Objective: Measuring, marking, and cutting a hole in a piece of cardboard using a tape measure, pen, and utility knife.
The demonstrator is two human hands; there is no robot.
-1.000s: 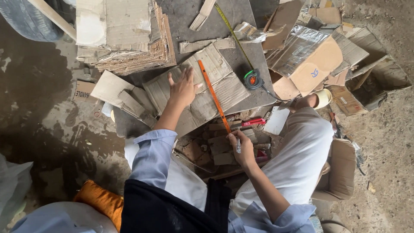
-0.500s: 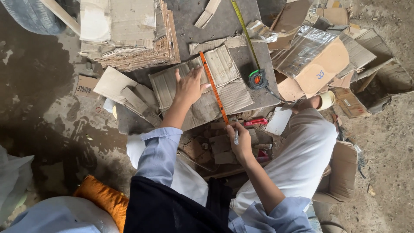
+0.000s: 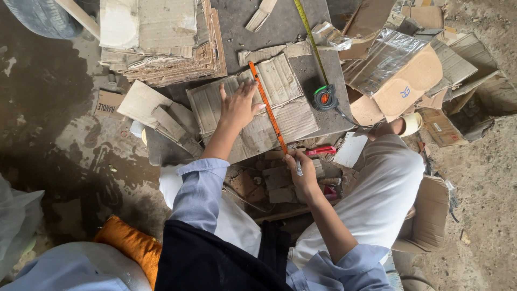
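The left hand (image 3: 237, 105) lies flat and spread on a worn sheet of corrugated cardboard (image 3: 253, 108), palm down, fingers fanned apart and gripping nothing; it simply presses on the sheet. Its fingertips reach just beside an orange ruler (image 3: 267, 109), which lies diagonally across the cardboard from upper left to lower right, and the index finger looks to be touching the ruler's edge.

The right hand (image 3: 302, 175) sits at the lower end of the ruler, at the near edge of the cardboard. Its fingers are curled together around a thin, pale, pen-like tool (image 3: 298, 167) that points downward; the tool is small and partly hidden, so it may be a pen or a knife, I cannot tell which. The thumb and first fingers are closed tight on it.

The cardboard rests on a dark grey slab (image 3: 280, 27) that serves as a work surface. To the right of the ruler, on the slab, lies a tape measure (image 3: 326, 98) with a green and black case, its yellow blade drawn out toward the top of the view. A stack of cardboard sheets (image 3: 161, 37) stands at the upper left of the slab, and a foil-lined box (image 3: 401, 70) lies at the right. A red tool (image 3: 321, 151) lies just beside the right hand.
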